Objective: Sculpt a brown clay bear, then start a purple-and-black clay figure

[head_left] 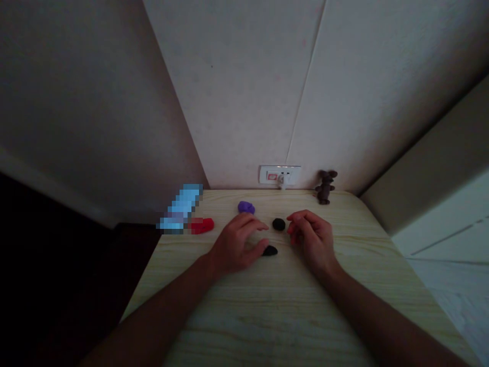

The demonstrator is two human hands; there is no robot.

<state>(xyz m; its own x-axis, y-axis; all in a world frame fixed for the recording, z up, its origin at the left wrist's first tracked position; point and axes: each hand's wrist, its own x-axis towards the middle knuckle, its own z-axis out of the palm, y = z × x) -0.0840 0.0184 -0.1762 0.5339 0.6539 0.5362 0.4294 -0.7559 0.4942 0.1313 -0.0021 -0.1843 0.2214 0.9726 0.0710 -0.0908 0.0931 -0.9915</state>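
Note:
My left hand (241,243) hovers low over the table, thumb and fingers apart with a gap between them. Close by its thumb tip lies a thin, pointed black piece (270,251), partly covered by the thumb; whether they touch I cannot tell. A round black lump (278,224), like modelling clay, rests between my two hands. To its right is my right hand (311,235), fingers curled in and thumb folded against them; anything inside is hidden. A purple lump (246,207) sits just beyond my left fingers.
Red lump (204,225) at the left lies beside a pixelated light-blue phone-like shape (181,208). A small brown figure with round ears (325,187) stands at the back right of the wooden table (248,316). Behind is a wall socket (267,175) with a plug.

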